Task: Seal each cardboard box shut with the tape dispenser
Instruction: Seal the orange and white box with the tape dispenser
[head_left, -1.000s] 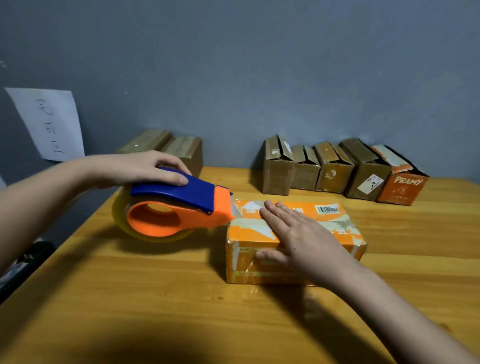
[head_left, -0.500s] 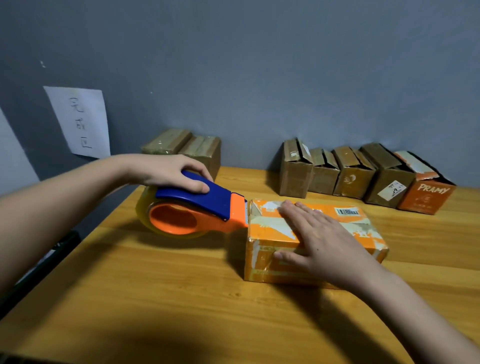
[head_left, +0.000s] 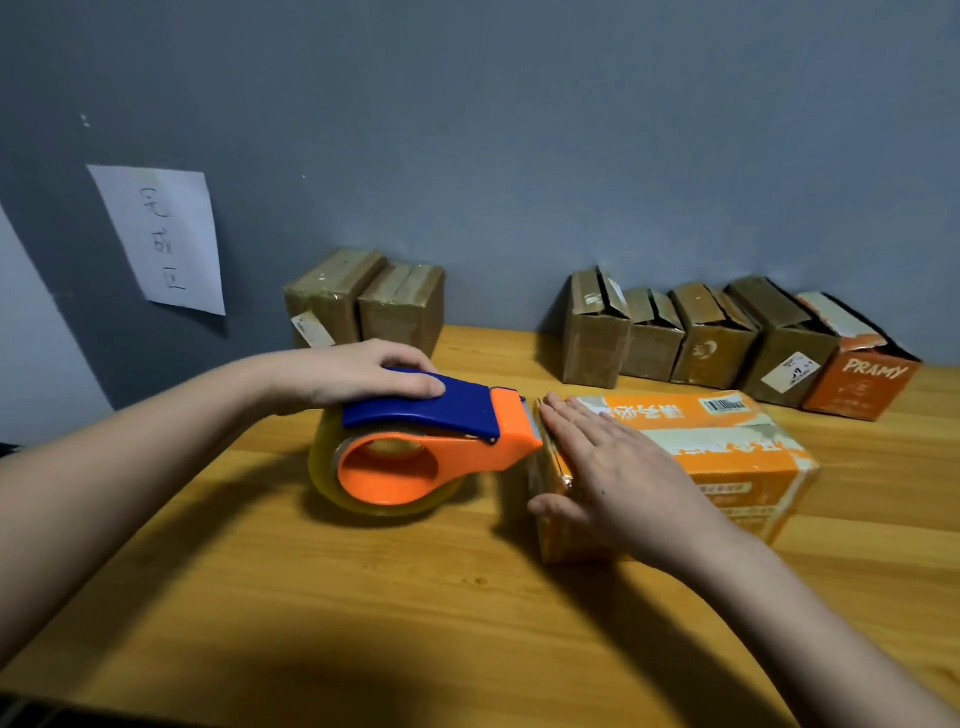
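Observation:
An orange cardboard box (head_left: 727, 457) lies flat on the wooden table (head_left: 363, 597), mid-right. My right hand (head_left: 608, 467) presses flat on its left top, fingers spread, thumb down its front face. My left hand (head_left: 363, 376) grips the blue handle of an orange tape dispenser (head_left: 415, 447) holding a roll of clear tape. The dispenser's nose touches the upper left edge of the box, by my right fingertips.
Two taped brown boxes (head_left: 363, 306) stand at the back left against the grey wall. A row of several boxes (head_left: 691, 332) with loose flaps stands at the back right, ending in an orange PRAMY box (head_left: 857, 379). A paper note (head_left: 161, 239) hangs on the wall.
My right hand slid left along the box top until its fingertips reached the left edge, while the dispenser's nose dipped a little lower at that edge.

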